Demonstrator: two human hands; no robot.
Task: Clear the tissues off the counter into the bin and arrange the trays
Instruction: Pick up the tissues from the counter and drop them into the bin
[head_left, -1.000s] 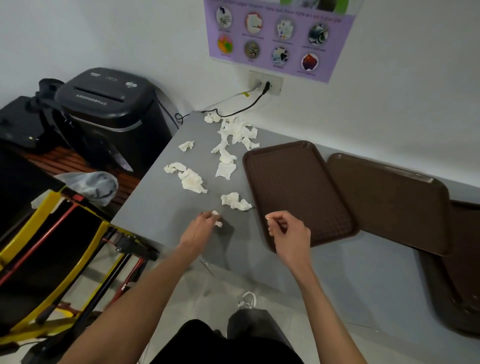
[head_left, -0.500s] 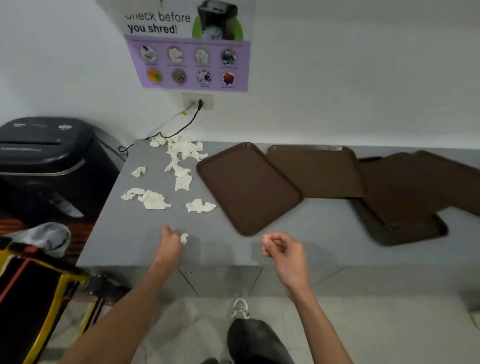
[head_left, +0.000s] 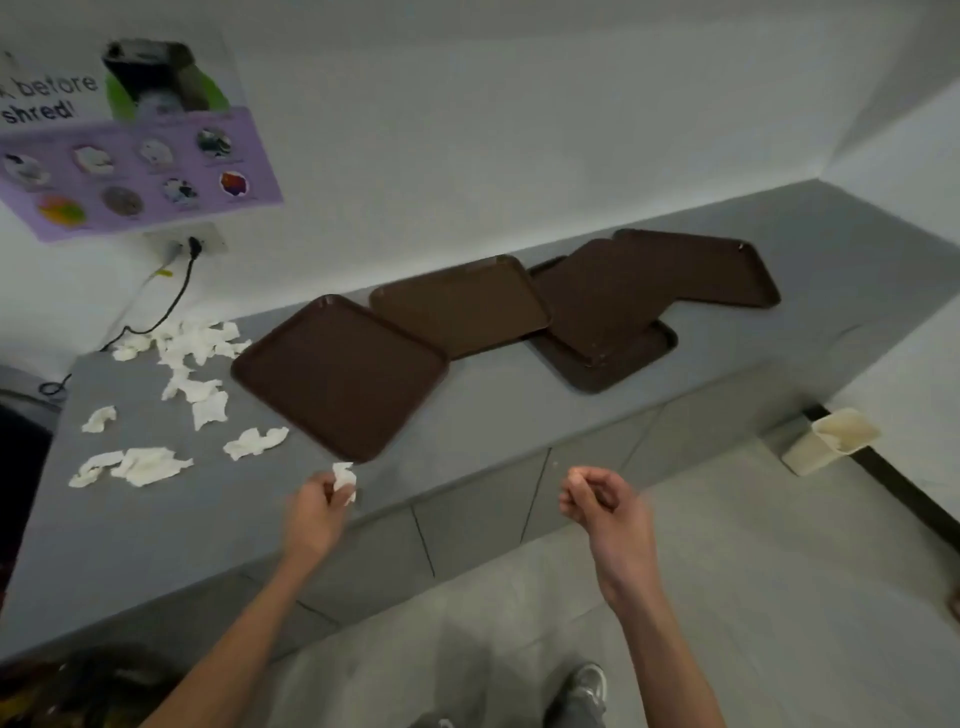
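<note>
Several crumpled white tissues (head_left: 150, 464) lie scattered on the left part of the grey counter (head_left: 493, 410). My left hand (head_left: 314, 512) is shut on one small tissue (head_left: 344, 481), held just above the counter's front edge. My right hand (head_left: 597, 501) hangs in front of the counter with its fingers curled; whether it holds anything is not visible. Several brown trays lie askew along the counter: the nearest tray (head_left: 340, 374), one behind it (head_left: 460, 304), and overlapping ones (head_left: 613, 306) further right. A cream bin (head_left: 831, 439) stands on the floor at the right.
A black cable (head_left: 171, 306) runs from a wall socket down to the counter's back left corner. A purple shredder poster (head_left: 130, 166) hangs above it. My shoe (head_left: 587, 686) is on the grey tiled floor in front of the counter.
The view has swung right, bringing the bin and more trays into sight. My left hand has lifted the small tissue off the counter and moved right; my right hand has drifted right too.
</note>
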